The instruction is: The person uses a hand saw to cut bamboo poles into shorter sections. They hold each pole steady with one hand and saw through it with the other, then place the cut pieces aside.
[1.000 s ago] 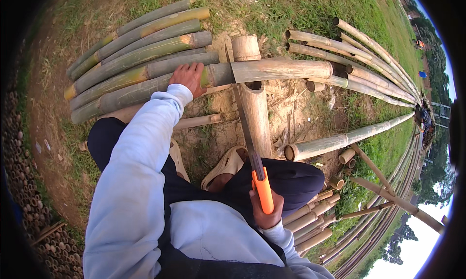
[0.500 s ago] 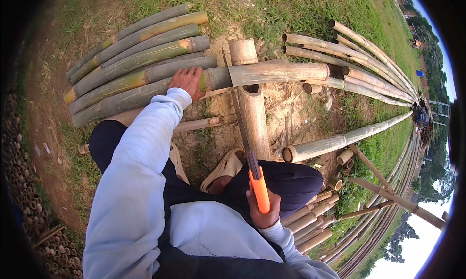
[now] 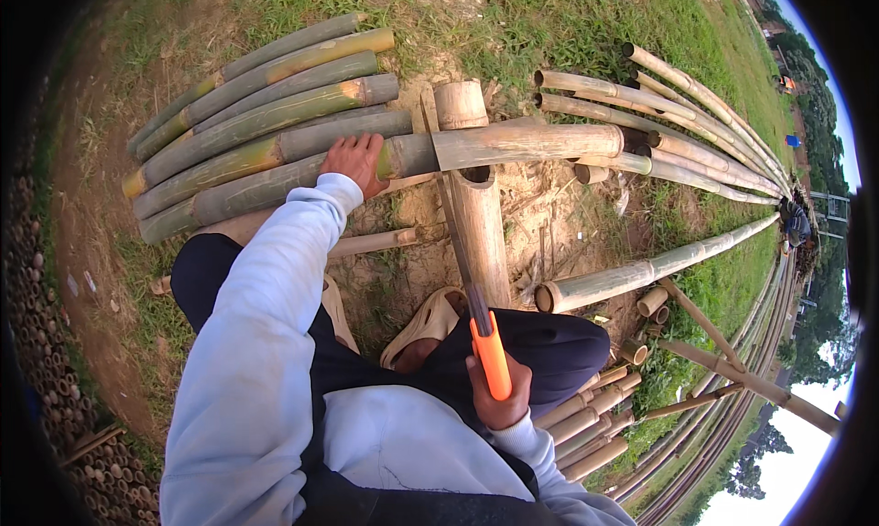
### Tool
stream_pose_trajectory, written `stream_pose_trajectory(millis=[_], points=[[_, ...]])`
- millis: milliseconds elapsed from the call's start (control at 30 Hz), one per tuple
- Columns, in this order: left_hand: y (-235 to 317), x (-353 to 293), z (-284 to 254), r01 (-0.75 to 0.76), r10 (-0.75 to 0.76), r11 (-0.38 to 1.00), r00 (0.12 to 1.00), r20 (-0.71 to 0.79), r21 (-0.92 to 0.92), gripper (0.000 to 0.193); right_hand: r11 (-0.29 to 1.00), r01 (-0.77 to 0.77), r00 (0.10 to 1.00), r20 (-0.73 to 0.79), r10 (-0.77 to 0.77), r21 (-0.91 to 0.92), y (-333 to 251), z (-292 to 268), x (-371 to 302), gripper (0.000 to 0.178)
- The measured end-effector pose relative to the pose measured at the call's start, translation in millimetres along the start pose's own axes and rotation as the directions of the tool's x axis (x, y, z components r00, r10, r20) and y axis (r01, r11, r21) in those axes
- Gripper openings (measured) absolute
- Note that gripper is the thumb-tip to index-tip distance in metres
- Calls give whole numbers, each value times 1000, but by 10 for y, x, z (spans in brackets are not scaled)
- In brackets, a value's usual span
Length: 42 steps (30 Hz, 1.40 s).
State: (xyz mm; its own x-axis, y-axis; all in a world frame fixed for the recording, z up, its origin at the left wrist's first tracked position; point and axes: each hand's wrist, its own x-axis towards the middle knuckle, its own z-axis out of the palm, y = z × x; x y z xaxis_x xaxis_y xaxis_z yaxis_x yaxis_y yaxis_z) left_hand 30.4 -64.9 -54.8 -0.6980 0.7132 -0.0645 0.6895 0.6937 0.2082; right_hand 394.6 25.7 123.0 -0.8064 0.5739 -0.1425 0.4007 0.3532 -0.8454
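A handsaw (image 3: pixel 468 275) with an orange handle is gripped in my right hand (image 3: pixel 501 390), which is closed around the handle. Its long blade reaches away from me and crosses a thick bamboo pole (image 3: pixel 522 145), touching it. Left of the blade, my left hand (image 3: pixel 355 163) holds that pole from above, fingers curled over its greenish part. Under the pole, just right of the blade, lies a pale bamboo support (image 3: pixel 482 242) pointing away from me. A shorter bamboo piece (image 3: pixel 461 104) sits beyond the pole. How deep the blade sits in the pole I cannot tell.
Several green bamboo poles (image 3: pixel 275 96) lie side by side at the left. More long poles (image 3: pixel 595 86) fan out at the right, with a single pole (image 3: pixel 604 286) nearer. Cut pieces (image 3: pixel 591 421) are stacked beside my right knee. Many bamboo ends (image 3: pixel 119 476) fill the lower left.
The saw handle has shifted very slightly away from me, with the blade still across the pole. My left hand stays in place on the bamboo.
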Motion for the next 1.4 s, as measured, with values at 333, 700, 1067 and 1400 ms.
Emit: stream_pose_trajectory(millis=[333,700,1067,1400], points=[[-65,-53,3,-12,12,1000,999,-32,-1,69,1000,-23,997,77,23,-5,79,-26,-113,29],[12,-9,60,-33,33,999,999,-8,-17,66,996,-45,999,15,44,71,354,519,810,18],[62,82,18,-56,56,998,998,-36,-15,67,1000,-6,1000,-25,6,16,423,691,1117,18],[-58,-15,32,3,-3,1000,1000,-1,4,68,998,-23,998,61,26,-62,104,-64,-302,29]])
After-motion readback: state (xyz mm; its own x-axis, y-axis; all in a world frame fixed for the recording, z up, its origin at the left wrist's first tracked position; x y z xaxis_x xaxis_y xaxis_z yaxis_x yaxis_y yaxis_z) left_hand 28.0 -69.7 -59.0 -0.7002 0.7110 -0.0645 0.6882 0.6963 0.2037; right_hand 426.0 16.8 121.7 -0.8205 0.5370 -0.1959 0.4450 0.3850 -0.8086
